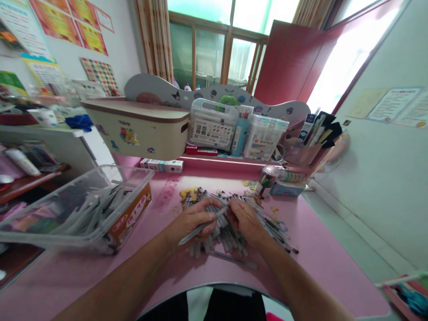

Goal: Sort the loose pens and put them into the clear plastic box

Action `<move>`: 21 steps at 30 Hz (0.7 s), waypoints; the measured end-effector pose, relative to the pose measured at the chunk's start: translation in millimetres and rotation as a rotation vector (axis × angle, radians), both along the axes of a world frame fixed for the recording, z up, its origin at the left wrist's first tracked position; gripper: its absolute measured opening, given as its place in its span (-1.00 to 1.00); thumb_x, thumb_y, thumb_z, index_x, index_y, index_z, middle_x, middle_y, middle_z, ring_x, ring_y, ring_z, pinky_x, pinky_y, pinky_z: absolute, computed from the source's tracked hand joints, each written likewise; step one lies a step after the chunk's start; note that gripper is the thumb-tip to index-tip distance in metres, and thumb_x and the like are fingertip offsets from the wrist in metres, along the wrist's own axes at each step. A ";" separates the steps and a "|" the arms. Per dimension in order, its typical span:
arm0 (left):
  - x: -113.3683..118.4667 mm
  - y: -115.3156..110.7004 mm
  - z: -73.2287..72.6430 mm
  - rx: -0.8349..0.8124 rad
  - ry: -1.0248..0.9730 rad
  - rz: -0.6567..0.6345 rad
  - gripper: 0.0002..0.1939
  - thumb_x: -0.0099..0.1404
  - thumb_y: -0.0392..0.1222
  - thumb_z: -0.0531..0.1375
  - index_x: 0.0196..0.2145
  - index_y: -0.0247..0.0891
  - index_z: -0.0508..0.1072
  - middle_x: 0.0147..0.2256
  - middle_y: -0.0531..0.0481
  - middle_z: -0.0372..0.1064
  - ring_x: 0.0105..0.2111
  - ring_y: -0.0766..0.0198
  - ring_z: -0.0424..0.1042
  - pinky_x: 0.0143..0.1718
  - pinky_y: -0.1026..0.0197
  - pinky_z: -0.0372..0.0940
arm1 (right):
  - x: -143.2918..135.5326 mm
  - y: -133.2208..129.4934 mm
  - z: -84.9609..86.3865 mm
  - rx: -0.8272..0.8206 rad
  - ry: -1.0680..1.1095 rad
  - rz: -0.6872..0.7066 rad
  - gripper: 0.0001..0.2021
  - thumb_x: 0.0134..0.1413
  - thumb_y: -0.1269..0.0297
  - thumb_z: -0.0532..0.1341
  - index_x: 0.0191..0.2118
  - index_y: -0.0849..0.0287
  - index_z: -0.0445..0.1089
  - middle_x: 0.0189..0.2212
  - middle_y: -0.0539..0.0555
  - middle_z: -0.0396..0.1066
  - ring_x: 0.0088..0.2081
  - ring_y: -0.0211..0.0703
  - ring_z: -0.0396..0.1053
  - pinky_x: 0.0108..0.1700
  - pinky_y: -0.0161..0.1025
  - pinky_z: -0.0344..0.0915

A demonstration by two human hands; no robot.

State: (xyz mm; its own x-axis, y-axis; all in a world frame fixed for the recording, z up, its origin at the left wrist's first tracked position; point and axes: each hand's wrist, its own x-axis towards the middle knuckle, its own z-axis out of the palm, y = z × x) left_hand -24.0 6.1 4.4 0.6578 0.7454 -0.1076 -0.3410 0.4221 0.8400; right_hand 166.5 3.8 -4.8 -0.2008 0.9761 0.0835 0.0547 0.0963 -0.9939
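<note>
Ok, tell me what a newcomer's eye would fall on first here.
Probably the heap of pens on the pink desk, with the left hand holding a slim pen over it and the right hand at its far end. Next, the clear plastic bin at the desk's left; then the cream box with a brown lid on the shelf behind.

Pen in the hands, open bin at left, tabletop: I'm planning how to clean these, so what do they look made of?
Pen: probably smooth plastic; its pale grey barrel looks partly see-through.
Open bin: very likely clear, glossy plastic; its contents show through the wall.
Tabletop: smooth pink surface, faintly shiny, perhaps laminate; the core material is hidden.
</note>
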 end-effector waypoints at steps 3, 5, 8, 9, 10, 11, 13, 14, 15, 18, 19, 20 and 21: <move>-1.6 1.1 -1.8 -0.033 -0.051 -0.051 -0.74 0.20 -0.13 0.30 -0.19 -0.18 0.35 -0.70 0.22 0.16 -0.77 0.51 -0.13 -0.74 0.43 -0.23 | 0.0 -0.5 -1.4 -0.066 0.044 0.068 -0.51 0.21 -0.18 0.14 -0.53 0.11 0.21 -0.65 -0.11 0.06 -0.63 -0.32 -0.04 -0.60 -0.31 -0.14; -1.5 0.6 -0.7 -0.056 -0.083 -0.053 -0.79 0.22 -0.13 0.29 -0.22 -0.20 0.39 -0.70 0.20 0.19 -0.77 0.52 -0.14 -0.75 0.43 -0.21 | -0.8 -0.5 -1.7 -0.132 0.142 0.110 -0.51 0.15 -0.19 0.20 -0.54 0.12 0.20 -0.68 -0.14 0.02 -0.66 -0.35 -0.10 -0.62 -0.33 -0.18; 0.2 -2.3 2.8 -0.063 -0.133 0.035 -0.80 0.19 -0.17 0.32 -0.22 -0.24 0.47 -0.60 0.10 0.33 -0.71 0.51 0.05 -0.69 0.43 -0.03 | -2.3 -0.1 -0.5 -0.237 0.305 0.117 -0.52 0.05 -0.16 0.29 -0.54 0.13 0.19 -0.69 -0.18 0.00 -0.68 -0.40 -0.14 -0.65 -0.35 -0.23; 1.0 -3.3 3.5 -0.047 -0.136 0.080 -0.77 0.16 -0.20 0.35 -0.21 -0.25 0.49 -0.55 0.07 0.38 -0.67 0.49 0.14 -0.65 0.42 0.06 | -2.7 0.1 0.3 -0.260 0.343 0.107 -0.52 0.03 -0.15 0.30 -0.54 0.13 0.19 -0.69 -0.18 0.00 -0.68 -0.41 -0.14 -0.65 -0.36 -0.24; 1.7 -3.9 3.7 -0.018 -0.123 0.128 -0.73 0.13 -0.22 0.37 -0.18 -0.26 0.52 -0.49 0.05 0.42 -0.62 0.47 0.21 -0.60 0.40 0.13 | -2.9 0.2 1.1 -0.274 0.365 0.094 -0.53 0.02 -0.14 0.31 -0.54 0.14 0.18 -0.68 -0.18 0.01 -0.68 -0.42 -0.14 -0.65 -0.37 -0.24; 2.3 -4.1 3.1 0.023 -0.092 0.181 -0.71 0.12 -0.22 0.39 -0.16 -0.26 0.54 -0.45 0.03 0.44 -0.57 0.45 0.27 -0.56 0.39 0.18 | -3.1 0.3 1.8 -0.281 0.372 0.085 -0.53 0.01 -0.12 0.32 -0.55 0.14 0.18 -0.68 -0.18 0.02 -0.68 -0.42 -0.14 -0.65 -0.37 -0.24; 3.6 -3.3 0.6 0.123 -0.002 0.289 -0.71 0.16 -0.16 0.39 -0.15 -0.25 0.58 -0.41 0.02 0.46 -0.52 0.42 0.33 -0.50 0.37 0.24 | -3.2 0.4 2.5 -0.275 0.355 0.073 -0.54 0.02 -0.12 0.31 -0.54 0.14 0.19 -0.67 -0.17 0.03 -0.67 -0.42 -0.12 -0.65 -0.37 -0.24; 4.4 -2.4 -0.9 0.163 0.037 0.344 -0.73 0.18 -0.11 0.38 -0.17 -0.25 0.59 -0.39 0.01 0.47 -0.48 0.39 0.37 -0.47 0.36 0.28 | -3.4 0.3 2.2 -0.267 0.336 0.072 -0.55 0.04 -0.11 0.30 -0.52 0.14 0.19 -0.66 -0.17 0.04 -0.67 -0.42 -0.12 -0.64 -0.37 -0.23; 5.3 -1.2 -2.1 0.186 0.060 0.393 -0.73 0.19 -0.06 0.38 -0.19 -0.25 0.61 -0.36 -0.02 0.49 -0.43 0.36 0.41 -0.43 0.35 0.32 | -3.5 0.3 1.5 -0.255 0.314 0.070 -0.56 0.06 -0.10 0.28 -0.51 0.14 0.19 -0.65 -0.17 0.04 -0.67 -0.41 -0.11 -0.64 -0.37 -0.23; 8.7 2.2 -2.9 0.162 0.043 0.472 -0.66 0.13 0.05 0.40 -0.27 -0.29 0.63 -0.28 -0.10 0.56 -0.29 0.25 0.51 -0.26 0.28 0.42 | -3.9 0.2 -2.8 -0.160 0.211 0.045 -0.63 0.12 -0.06 0.26 -0.44 0.13 0.22 -0.64 -0.18 0.04 -0.65 -0.39 -0.08 -0.62 -0.36 -0.18; 9.7 3.1 -2.4 0.139 0.029 0.481 -0.63 0.11 0.07 0.41 -0.29 -0.30 0.64 -0.27 -0.11 0.57 -0.28 0.23 0.53 -0.23 0.26 0.43 | -3.9 0.2 -4.3 -0.115 0.173 0.039 -0.67 0.12 -0.03 0.27 -0.39 0.12 0.26 -0.63 -0.18 0.05 -0.64 -0.38 -0.07 -0.61 -0.35 -0.16; 10.4 3.7 -1.9 0.118 0.019 0.484 -0.62 0.10 0.09 0.42 -0.30 -0.30 0.64 -0.29 -0.12 0.58 -0.29 0.23 0.54 -0.22 0.27 0.43 | -4.0 0.1 -5.5 -0.071 0.145 0.037 -0.71 0.11 0.00 0.29 -0.31 0.12 0.29 -0.62 -0.18 0.07 -0.63 -0.37 -0.05 -0.61 -0.36 -0.15; 10.9 4.2 -1.5 0.102 0.011 0.489 -0.61 0.09 0.10 0.42 -0.31 -0.31 0.64 -0.31 -0.13 0.59 -0.30 0.23 0.55 -0.23 0.28 0.44 | -4.2 0.0 -6.3 -0.038 0.133 0.041 -0.71 0.09 0.03 0.31 -0.23 0.10 0.31 -0.61 -0.19 0.09 -0.63 -0.37 -0.05 -0.60 -0.36 -0.14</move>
